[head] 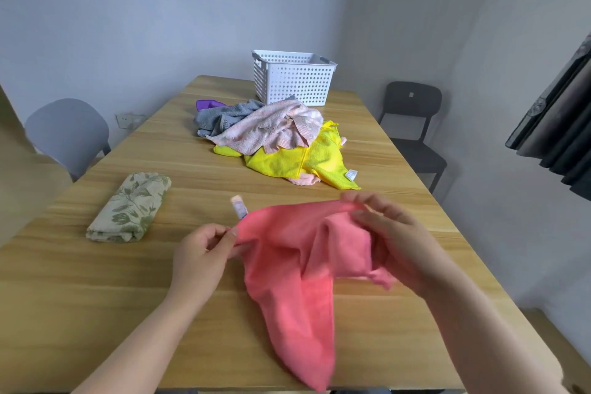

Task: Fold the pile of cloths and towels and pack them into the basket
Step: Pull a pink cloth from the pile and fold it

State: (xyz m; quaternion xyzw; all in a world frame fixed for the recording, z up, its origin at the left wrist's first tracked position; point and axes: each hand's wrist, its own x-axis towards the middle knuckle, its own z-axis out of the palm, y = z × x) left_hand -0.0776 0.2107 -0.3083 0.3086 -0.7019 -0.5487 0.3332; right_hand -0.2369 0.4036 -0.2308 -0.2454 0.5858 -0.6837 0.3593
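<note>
A coral-pink cloth (294, 272) hangs over the near part of the wooden table (96, 313). My left hand (201, 256) pinches its left corner, where a white label sticks up. My right hand (393, 240) grips the bunched right edge, so the top edge is stretched between both hands. The lower part droops toward the table's front edge. A pile of cloths (271, 134) lies further back: grey, purple, pale pink and yellow pieces. A white perforated basket (292, 78) stands upright behind the pile. A folded green leaf-print towel (131, 206) lies at the left.
A grey chair (68, 134) stands at the table's left side and a dark chair (412, 125) at the right. Dark curtains (563, 125) hang at the far right. The walls are close behind the table's far end.
</note>
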